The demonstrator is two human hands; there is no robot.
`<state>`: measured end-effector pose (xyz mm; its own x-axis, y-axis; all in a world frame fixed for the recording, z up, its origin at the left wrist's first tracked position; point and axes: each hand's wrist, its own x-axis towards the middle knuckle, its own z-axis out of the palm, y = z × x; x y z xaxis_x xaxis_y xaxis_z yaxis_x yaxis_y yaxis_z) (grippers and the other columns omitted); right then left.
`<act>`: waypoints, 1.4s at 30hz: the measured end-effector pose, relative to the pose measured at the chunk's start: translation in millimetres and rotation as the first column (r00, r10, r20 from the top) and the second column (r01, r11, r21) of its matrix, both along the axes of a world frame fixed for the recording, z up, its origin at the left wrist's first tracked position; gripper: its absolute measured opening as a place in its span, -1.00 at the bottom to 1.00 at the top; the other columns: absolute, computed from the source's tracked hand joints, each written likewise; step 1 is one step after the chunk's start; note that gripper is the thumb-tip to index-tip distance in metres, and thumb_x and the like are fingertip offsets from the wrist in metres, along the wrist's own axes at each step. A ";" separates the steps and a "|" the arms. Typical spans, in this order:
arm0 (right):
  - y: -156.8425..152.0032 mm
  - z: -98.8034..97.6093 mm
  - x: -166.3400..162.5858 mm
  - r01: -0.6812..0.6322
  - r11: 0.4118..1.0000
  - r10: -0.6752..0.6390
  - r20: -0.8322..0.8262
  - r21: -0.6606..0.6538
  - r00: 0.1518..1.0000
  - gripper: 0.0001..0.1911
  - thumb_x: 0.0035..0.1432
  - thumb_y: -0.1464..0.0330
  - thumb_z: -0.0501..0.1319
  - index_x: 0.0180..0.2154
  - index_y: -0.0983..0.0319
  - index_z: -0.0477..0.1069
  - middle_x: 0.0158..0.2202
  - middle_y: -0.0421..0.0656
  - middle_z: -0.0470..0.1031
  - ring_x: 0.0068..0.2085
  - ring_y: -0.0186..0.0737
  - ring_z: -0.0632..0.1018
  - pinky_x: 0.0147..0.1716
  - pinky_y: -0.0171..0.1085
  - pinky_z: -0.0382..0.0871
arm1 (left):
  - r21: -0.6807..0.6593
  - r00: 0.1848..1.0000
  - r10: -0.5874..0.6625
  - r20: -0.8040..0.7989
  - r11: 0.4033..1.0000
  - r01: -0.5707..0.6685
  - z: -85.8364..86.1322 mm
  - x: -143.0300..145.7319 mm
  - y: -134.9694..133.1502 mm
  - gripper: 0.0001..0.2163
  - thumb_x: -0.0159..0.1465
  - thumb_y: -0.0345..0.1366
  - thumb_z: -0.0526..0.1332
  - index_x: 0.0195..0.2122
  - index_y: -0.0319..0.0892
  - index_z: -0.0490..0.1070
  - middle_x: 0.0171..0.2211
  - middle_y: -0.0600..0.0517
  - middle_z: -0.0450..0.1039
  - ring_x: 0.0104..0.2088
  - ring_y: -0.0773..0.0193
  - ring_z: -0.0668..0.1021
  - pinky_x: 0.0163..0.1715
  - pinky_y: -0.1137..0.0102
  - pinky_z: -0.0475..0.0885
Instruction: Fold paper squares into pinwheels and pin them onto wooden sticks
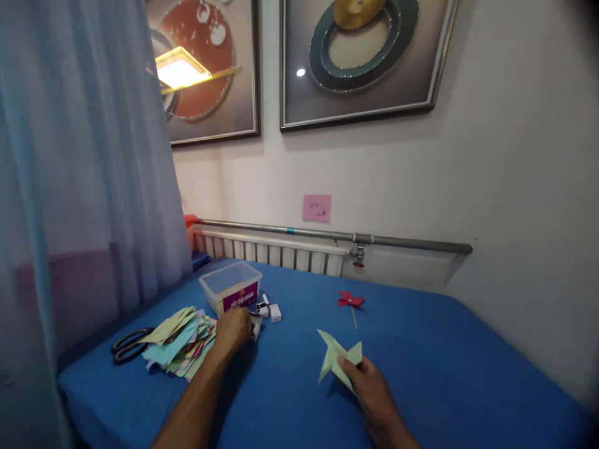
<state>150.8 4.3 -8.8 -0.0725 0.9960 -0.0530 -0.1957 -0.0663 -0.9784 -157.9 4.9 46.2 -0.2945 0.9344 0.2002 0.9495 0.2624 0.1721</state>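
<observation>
A pale green folded-paper pinwheel (330, 355) is pinched between the thumb and fingers of my right hand (369, 390), just over the blue cloth. My left hand (235, 327) reaches to the front of a clear plastic box (231, 276), its fingers curled at a small grey-and-white item (256, 325). What exactly those fingers grip is hidden. Small white boxes (275, 313) lie beyond that hand. Farther off, a finished red pinwheel (350, 300) on a thin wooden stick lies on the cloth.
A loose pile of coloured paper pieces (175, 343) lies left of my left forearm, beside black-handled scissors (126, 346). The blue-covered table (449, 355) meets a wall with a radiator (281, 254) and a pipe (412, 242). A blue curtain (93, 156) hangs at left.
</observation>
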 end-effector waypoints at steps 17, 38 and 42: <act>-4.1 4.4 -1.8 0.068 0.998 -0.068 0.028 -0.014 0.997 -0.57 -0.13 0.11 0.46 -0.24 0.25 0.58 -0.39 -0.12 0.67 -0.32 -0.04 0.64 -0.37 -0.24 0.46 | -0.123 0.771 -0.624 0.125 0.761 0.637 -18.3 65.2 -8.0 -0.80 0.27 -0.39 0.15 -0.24 -0.17 0.60 -0.14 -0.10 0.61 -0.14 0.12 0.59 -0.14 0.34 0.40; -4.4 4.2 -2.3 0.062 0.998 -0.063 0.012 0.026 0.998 -0.52 -0.13 0.10 0.47 -0.21 0.28 0.60 -0.30 -0.08 0.69 -0.30 -0.05 0.64 -0.32 -0.23 0.46 | -0.102 0.755 -0.649 0.091 0.748 0.656 -20.1 59.6 -17.0 -0.77 0.32 -0.41 0.13 -0.21 -0.14 0.61 -0.19 -0.08 0.58 -0.20 0.16 0.58 -0.17 0.35 0.39; -4.7 4.0 -2.7 0.072 0.997 -0.072 0.021 0.016 0.997 -0.55 -0.12 0.12 0.47 -0.23 0.29 0.60 -0.31 -0.08 0.68 -0.33 -0.08 0.62 -0.33 -0.24 0.45 | -0.110 0.753 -0.654 0.076 0.745 0.658 -22.6 59.8 -15.7 -0.77 0.31 -0.42 0.12 -0.23 -0.14 0.61 -0.19 -0.08 0.58 -0.20 0.15 0.59 -0.18 0.33 0.38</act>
<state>148.1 -0.4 -4.7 0.0005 0.9992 -0.0388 -0.1783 -0.0381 -0.9832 -98.1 -10.8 23.5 0.3962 0.9152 0.0733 0.8902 -0.4024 0.2135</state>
